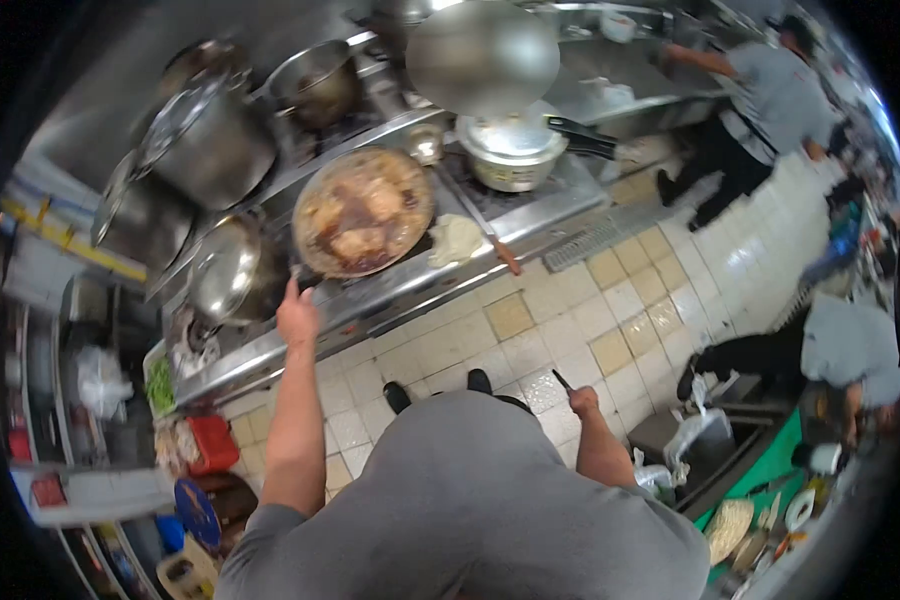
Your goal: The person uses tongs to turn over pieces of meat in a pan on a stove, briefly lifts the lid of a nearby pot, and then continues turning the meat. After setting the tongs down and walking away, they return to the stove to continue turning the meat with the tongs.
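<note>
A wide, shallow pan (362, 212) of browned pieces in dark sauce sits on the stove. My left hand (298, 315) is closed at the pan's near left edge, around what looks like its short handle, mostly hidden by the fingers. Held low over the floor on the right, my right hand (585, 401) is closed around a slim dark utensil (562, 380) whose kind I cannot make out. Right of the pan lie a pale crumpled cloth (455, 240) and a long tool with a brown wooden handle (507, 256). Left of the pan is a shiny rounded metal pot or lid (232, 272).
Large stockpots (210, 145) and a deep pot (318, 85) stand behind. A lidded pressure cooker (513, 150) has its black handle pointing right. One co-worker (775, 95) is at the far-right counter, another (850, 340) at a green-topped table (770, 465). Tiled floor (530, 335) lies between.
</note>
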A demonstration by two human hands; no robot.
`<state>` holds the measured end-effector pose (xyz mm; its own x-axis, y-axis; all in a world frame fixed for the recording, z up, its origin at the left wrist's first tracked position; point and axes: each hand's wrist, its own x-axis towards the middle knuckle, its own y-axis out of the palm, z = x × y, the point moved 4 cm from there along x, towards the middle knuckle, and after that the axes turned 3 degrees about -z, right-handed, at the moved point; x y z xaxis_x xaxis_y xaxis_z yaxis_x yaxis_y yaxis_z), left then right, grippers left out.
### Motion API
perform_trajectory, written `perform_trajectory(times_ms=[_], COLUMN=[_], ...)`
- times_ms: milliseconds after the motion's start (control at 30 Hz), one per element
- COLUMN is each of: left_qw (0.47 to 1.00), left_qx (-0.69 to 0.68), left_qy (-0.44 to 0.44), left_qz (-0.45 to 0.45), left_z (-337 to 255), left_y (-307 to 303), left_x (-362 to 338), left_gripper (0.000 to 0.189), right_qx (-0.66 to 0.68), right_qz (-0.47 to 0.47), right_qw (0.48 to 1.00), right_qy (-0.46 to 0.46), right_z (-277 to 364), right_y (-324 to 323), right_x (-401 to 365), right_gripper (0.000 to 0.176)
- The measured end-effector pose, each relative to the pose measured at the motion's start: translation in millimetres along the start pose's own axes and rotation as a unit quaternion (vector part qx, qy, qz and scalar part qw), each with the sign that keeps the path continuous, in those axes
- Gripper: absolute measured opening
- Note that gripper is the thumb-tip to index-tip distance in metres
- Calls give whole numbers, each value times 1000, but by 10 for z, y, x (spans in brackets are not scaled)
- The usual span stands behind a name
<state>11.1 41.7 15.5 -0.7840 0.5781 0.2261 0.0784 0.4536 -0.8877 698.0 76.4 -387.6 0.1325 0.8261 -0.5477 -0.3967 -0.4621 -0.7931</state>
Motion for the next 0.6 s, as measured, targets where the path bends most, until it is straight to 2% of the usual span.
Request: perform_trajectory(times_ms=[33, 67, 100, 167, 333, 600], left_qw=[1000, 1000, 1000, 1000, 1000, 1000], left_qx=[-19, -19, -10, 6, 25, 23], left_qy=[9, 24, 21, 10, -3, -12], left_qz=[2, -4, -6, 0, 7, 12], left_z=[72, 161, 108, 70, 6, 5], left_y=[62, 156, 117, 98, 37, 33], left_x=[29, 75, 35, 23, -5, -4], left_gripper=[48, 48, 49, 51, 50, 51], right_qx=[-15, -9, 21, 42, 49, 45], right_qz=[96, 59, 74, 69, 44, 58], right_qw=[995, 997, 994, 991, 994, 993], right_qy=[27, 42, 82, 103, 86, 88], right_z=[94, 69, 208, 308, 362, 443], right_y=[-144, -137, -366, -537, -490, -362], right_x=[-66, -68, -258, -360, -382, -419], right_gripper=[62, 60, 58, 58, 60, 61])
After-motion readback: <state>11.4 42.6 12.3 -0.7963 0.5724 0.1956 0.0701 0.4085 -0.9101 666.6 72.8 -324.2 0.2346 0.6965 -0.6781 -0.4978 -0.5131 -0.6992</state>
